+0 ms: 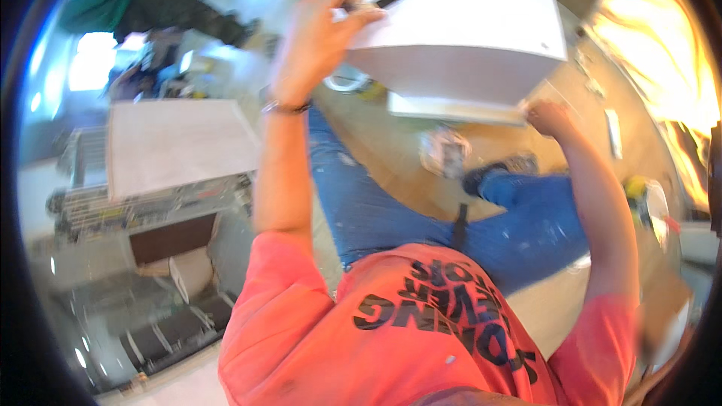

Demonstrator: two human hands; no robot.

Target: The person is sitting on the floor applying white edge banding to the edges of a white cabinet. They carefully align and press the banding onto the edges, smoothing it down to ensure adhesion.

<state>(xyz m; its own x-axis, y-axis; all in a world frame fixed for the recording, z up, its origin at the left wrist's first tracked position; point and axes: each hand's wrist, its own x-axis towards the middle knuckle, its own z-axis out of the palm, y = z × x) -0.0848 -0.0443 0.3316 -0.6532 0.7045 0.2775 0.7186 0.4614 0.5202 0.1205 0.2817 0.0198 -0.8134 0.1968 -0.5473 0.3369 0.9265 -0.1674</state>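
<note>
A white box-like piece (pixel 466 15) with a dark slot near its upper left corner is raised above my legs, slightly blurred. My left hand (pixel 331 30) grips its left end beside the slot, thumb and fingers bent onto it. At the lower right, my right hand (pixel 549 116) has its fingers curled on the bottom edge of the same piece.
I sit with legs in jeans over a tan floor (pixel 398 195). Around me are a pale board (pixel 180 143) on a metal machine (pixel 90 203) at left, a small clutter pile (pixel 444 150), a white bucket (pixel 650 210), and brightly lit cloth (pixel 654 53) at right.
</note>
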